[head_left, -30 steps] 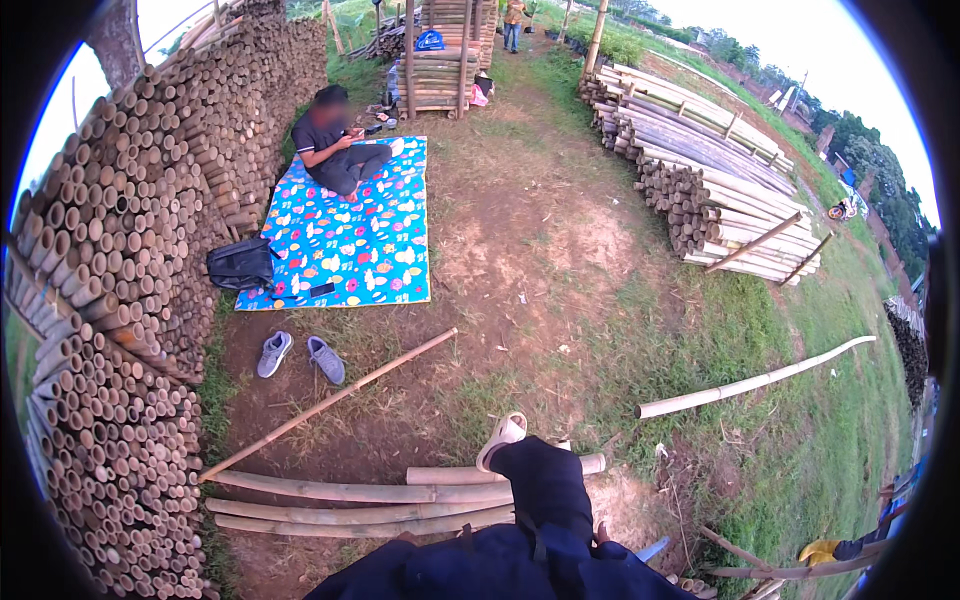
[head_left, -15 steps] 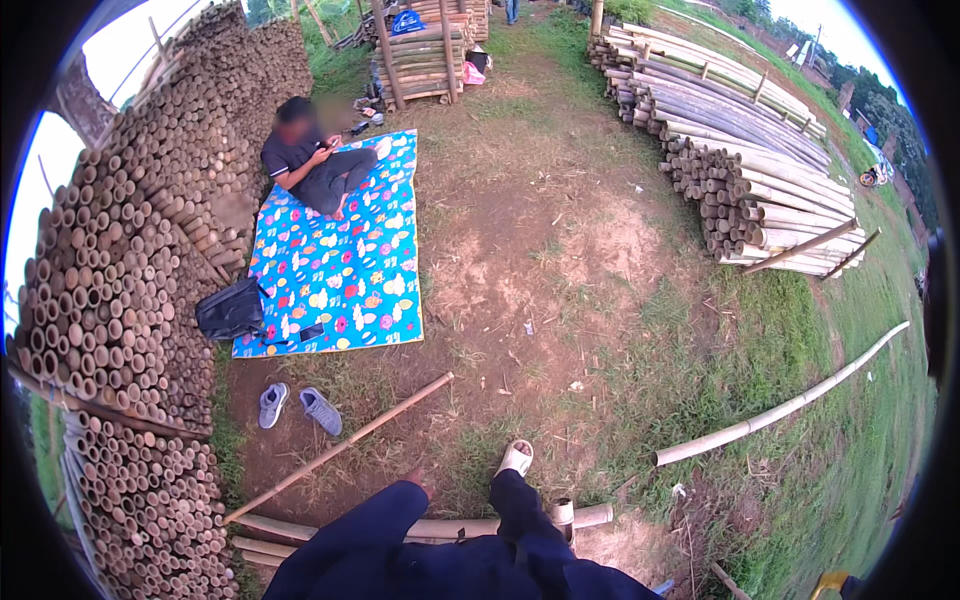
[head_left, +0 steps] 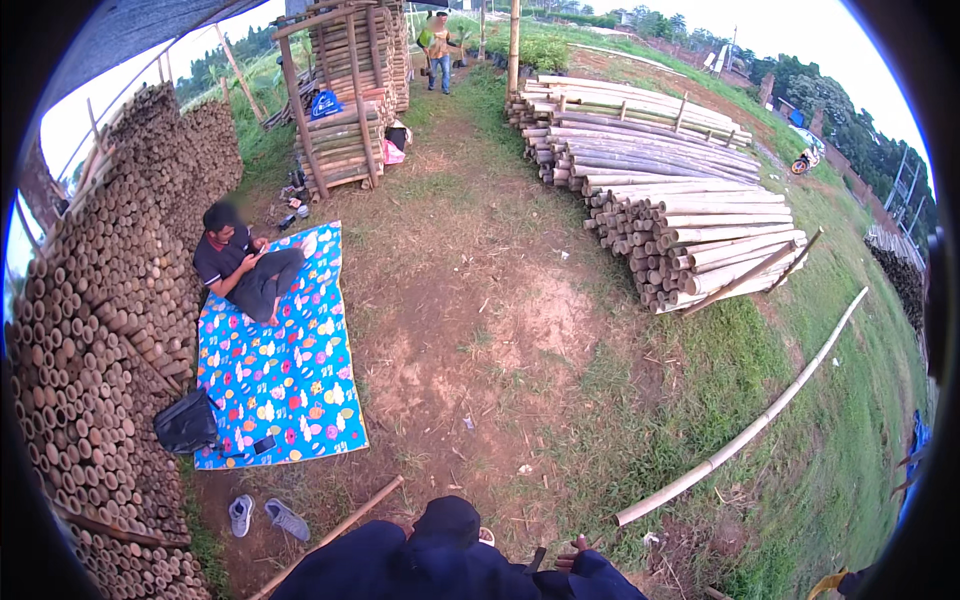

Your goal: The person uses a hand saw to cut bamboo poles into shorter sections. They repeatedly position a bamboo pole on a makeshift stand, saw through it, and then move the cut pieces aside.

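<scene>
My right hand shows at the lower edge, beyond the dark sleeve, with its fingers stretched apart. It seems to hold nothing. Just to its left a short dark object sticks up; its kind is too small to make out. My left hand is out of sight. Dark blue clothing over my body and knees fills the bottom middle and hides the ground there. Past my left knee, a thin bamboo pole lies slantwise on the ground.
A person sits on a bright blue patterned mat, beside a black bag and grey shoes. Bamboo stacks rise at left and right. A long bamboo pole lies on grass. Another person stands far back.
My view has tilted up and shifted right, so the mat and stacks sit lower and further left. My right hand has come into view. The far person is now seen whole.
</scene>
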### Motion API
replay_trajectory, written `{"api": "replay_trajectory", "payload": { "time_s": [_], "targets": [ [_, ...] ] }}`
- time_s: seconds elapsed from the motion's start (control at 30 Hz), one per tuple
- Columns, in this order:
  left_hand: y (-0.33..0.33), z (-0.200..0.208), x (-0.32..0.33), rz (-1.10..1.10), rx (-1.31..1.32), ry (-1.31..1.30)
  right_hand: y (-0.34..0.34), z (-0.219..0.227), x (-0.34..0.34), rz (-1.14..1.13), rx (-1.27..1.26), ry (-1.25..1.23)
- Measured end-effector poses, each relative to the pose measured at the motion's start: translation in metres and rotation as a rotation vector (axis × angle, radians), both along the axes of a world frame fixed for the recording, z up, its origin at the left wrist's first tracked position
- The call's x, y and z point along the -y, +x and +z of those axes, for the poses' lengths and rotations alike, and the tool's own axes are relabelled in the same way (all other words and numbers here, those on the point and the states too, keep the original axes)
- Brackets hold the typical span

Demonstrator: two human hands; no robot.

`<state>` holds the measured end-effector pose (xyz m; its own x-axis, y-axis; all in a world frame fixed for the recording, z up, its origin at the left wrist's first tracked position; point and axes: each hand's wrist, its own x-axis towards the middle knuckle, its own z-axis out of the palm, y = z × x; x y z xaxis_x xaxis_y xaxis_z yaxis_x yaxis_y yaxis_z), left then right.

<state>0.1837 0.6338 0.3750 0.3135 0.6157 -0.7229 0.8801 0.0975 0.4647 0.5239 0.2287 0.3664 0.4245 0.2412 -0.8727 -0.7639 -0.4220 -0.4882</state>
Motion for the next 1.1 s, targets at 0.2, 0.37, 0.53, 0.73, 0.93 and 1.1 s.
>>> {"api": "replay_trajectory", "payload": {
  "time_s": [0.2, 0.37, 0.53, 0.73, 0.93, 1.1],
  "targets": [
    [0.063, -0.037, -0.042, -0.111, -0.077, -0.136, 0.04, 0.0, -0.049, -0.092, -0.064, -0.029],
    [0.133, -0.041, -0.117, -0.189, -0.097, -0.142, 0.076, -0.013, -0.094, -0.191, -0.173, -0.083],
    [0.195, -0.051, -0.204, -0.278, -0.102, -0.103, 0.137, 0.011, -0.131, -0.275, -0.161, -0.082],
    [0.334, -0.032, -0.312, -0.194, 0.071, 0.064, 0.228, 0.045, -0.199, -0.293, 0.043, 0.087],
    [0.473, 0.033, -0.339, -0.08, 0.252, 0.133, 0.286, -0.046, -0.193, -0.408, -0.206, 0.074],
    [0.485, -0.022, -0.33, 0.121, 0.189, 0.101, 0.405, -0.04, -0.218, -0.239, -0.206, -0.087]
  ]
}}
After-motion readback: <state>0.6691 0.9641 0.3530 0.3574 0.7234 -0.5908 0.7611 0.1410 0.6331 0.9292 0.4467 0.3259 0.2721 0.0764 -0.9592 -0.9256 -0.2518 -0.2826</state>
